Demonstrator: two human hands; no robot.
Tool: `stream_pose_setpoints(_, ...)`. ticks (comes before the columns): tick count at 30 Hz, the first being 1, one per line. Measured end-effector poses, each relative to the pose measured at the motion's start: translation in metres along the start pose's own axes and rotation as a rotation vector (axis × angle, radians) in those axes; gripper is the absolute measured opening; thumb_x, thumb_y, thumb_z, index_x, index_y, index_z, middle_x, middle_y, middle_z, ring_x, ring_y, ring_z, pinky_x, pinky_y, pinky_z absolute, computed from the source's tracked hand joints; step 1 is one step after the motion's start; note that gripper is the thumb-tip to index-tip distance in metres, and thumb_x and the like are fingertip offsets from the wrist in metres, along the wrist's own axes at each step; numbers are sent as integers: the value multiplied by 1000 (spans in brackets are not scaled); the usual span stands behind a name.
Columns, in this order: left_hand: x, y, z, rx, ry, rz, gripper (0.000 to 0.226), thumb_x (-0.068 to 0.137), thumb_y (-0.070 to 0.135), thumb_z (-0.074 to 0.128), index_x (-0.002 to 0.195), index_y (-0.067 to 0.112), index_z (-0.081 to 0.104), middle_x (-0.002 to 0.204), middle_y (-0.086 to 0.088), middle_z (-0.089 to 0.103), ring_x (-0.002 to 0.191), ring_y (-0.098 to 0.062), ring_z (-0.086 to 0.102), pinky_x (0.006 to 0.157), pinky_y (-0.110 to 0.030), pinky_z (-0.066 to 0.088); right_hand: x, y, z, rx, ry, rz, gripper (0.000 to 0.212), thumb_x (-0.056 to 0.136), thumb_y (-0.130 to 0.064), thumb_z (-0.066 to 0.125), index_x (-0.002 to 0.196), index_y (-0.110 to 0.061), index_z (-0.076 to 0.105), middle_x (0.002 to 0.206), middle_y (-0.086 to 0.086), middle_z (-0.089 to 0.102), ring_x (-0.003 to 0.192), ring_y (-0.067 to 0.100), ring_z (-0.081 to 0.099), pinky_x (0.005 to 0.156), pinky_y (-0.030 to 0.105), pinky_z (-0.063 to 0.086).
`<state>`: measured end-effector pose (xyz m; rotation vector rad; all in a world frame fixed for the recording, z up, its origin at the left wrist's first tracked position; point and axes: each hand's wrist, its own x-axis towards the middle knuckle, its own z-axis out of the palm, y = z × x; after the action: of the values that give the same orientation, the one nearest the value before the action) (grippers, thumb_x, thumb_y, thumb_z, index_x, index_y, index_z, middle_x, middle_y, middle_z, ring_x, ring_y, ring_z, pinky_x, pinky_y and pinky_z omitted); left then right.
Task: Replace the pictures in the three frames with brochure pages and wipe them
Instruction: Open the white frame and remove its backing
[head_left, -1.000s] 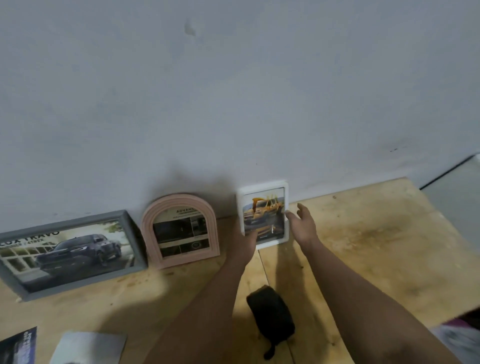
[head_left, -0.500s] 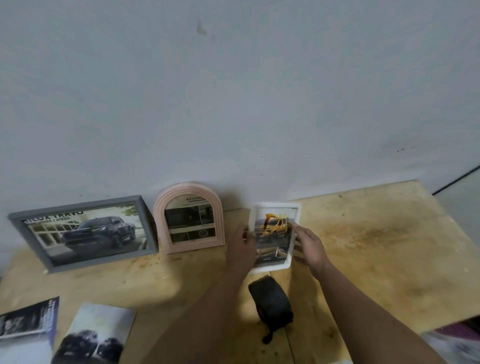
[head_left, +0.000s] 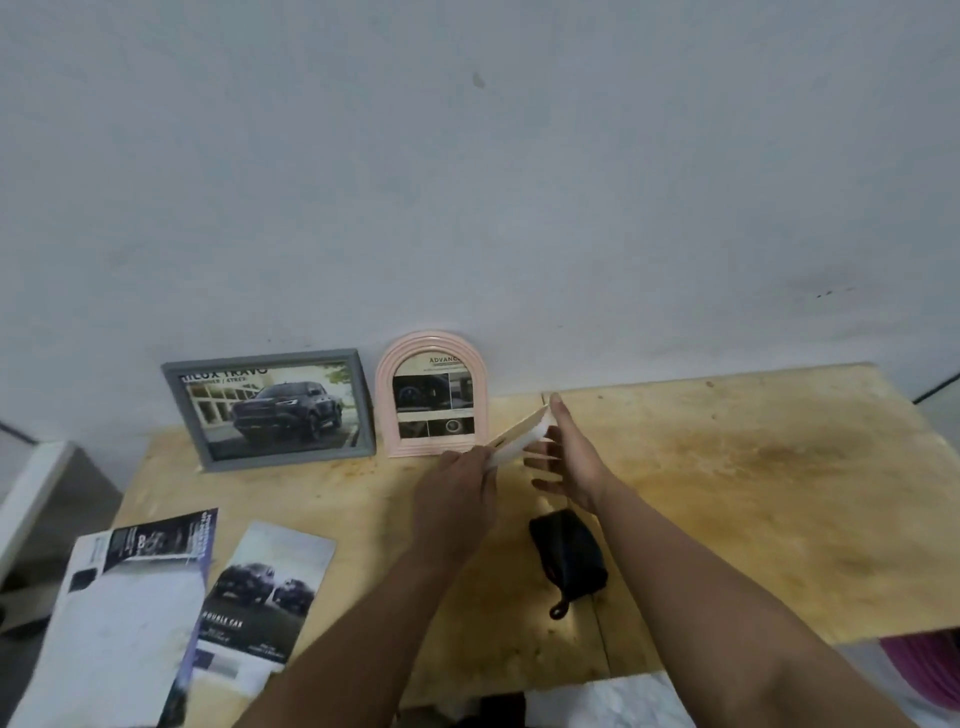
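A small white frame (head_left: 521, 437) is lifted off the wooden table (head_left: 753, 493) and tilted almost edge-on to me. My left hand (head_left: 457, 499) pinches its near lower corner. My right hand (head_left: 566, 457) has straight, spread fingers against the frame's right side. A grey frame (head_left: 270, 408) with a dark pickup picture and a pink arched frame (head_left: 434, 395) with a brochure page lean on the wall at the table's back. A black folded cloth (head_left: 569, 556) lies just under my right forearm.
Brochure pages lie at the table's front left: a car page (head_left: 265, 597) and a larger white-and-dark sheet (head_left: 124, 613). A white surface (head_left: 36, 488) stands off the left edge. Something purple (head_left: 924, 670) shows below the right front edge.
The white frame left its upright place against the wall and came toward me, turning from face-on to nearly edge-on. Both hands came with it. My view tilted down and right.
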<state>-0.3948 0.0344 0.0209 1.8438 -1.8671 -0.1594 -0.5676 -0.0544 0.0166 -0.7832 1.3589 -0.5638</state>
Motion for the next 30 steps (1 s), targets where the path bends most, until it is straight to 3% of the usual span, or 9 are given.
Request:
stream_pose_setpoints(3,-26,-21,-7,94,-79,21,28,93,34,62,119,24,67,100,3,74,85,-18,67,62,-34,57,3,7,31,-74,-27,35,62,87,-76,53,114,-22,68,112,5,74,104,26,70,94,48,56)
stream_pose_setpoints(7,-63,-46,-6,193,-204,54,29,89,35,68,116,24,68,109,4,74,96,-19,69,63,-33,59,5,33,54,-249,1,83,50,99,-59,48,109,-14,67,109,9,72,99,25,68,82,41,60)
stream_pose_setpoints(11,-87,-58,2,269,-271,121,26,82,32,74,106,25,69,119,2,70,94,-20,68,61,-30,56,5,60,56,-489,-5,73,36,104,-44,45,108,-12,61,104,7,64,91,22,61,67,33,55)
stream_pose_setpoints(14,-100,-65,15,266,-340,117,25,80,31,68,104,25,68,130,-1,65,104,-23,65,69,-33,56,14,79,55,-638,-29,36,34,104,-35,46,111,-8,66,106,11,67,93,26,64,85,41,59)
stream_pose_setpoints(17,-115,-74,37,264,-440,69,30,82,32,60,110,22,64,136,-7,60,115,-28,61,75,-39,57,23,98,58,-759,-73,21,40,103,-34,46,125,-6,66,117,11,68,107,28,63,95,42,54)
stream_pose_setpoints(22,-142,-97,68,305,-677,42,51,77,30,71,123,15,58,129,-15,61,97,-35,67,63,-44,58,23,128,65,-904,-120,-28,40,103,-41,46,120,-11,67,117,10,71,101,29,65,79,33,50)
stream_pose_setpoints(25,-150,-106,73,297,-704,38,52,79,27,73,127,12,59,130,-16,62,98,-37,68,64,-44,58,20,140,69,-918,-130,-33,43,102,-47,48,128,-16,62,124,7,68,107,28,64,85,35,51)
stream_pose_setpoints(30,-150,-114,55,229,-733,86,66,67,35,82,128,20,62,141,-11,58,110,-30,68,75,-44,61,13,142,74,-1030,-57,-53,41,95,-58,50,117,-25,57,112,2,68,101,25,65,86,43,56)
